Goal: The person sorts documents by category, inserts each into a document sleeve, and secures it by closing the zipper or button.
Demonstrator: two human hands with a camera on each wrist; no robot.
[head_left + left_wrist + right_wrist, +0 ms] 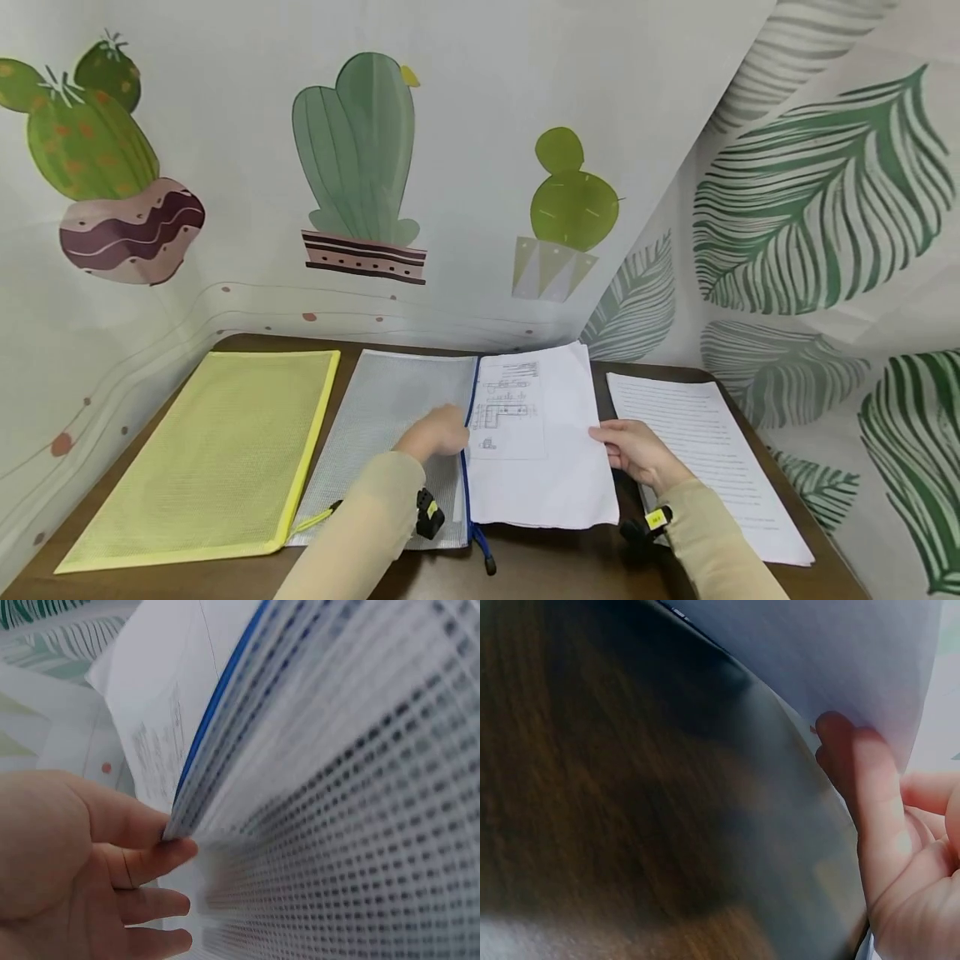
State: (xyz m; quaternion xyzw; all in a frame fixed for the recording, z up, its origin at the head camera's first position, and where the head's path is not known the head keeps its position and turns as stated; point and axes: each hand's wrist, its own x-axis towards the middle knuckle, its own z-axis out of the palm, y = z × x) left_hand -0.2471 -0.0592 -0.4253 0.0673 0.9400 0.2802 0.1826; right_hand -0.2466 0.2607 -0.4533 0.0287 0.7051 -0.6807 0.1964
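A mesh zip pouch with a blue edge (390, 383) lies in the middle of the table. My left hand (441, 431) pinches its blue-trimmed edge between thumb and forefinger, and the left wrist view shows the mesh side (360, 810) lifted there. On the right, my right hand (637, 450) grips the outer edge of a stack of white paper (573, 442), thumb on top and fingers beneath. A technical line drawing shows on the top sheet. The stack's left side meets the pouch's blue edge. In the right wrist view, fingers (877, 802) support the underside of the raised paper.
A yellow mesh pouch (217, 442) lies at the left of the brown table (540, 567). Printed text pages (697, 450) lie at the right, near my right wrist. A blue zip pull (483, 550) hangs toward the front edge. Behind stands a patterned wall covering (465, 167).
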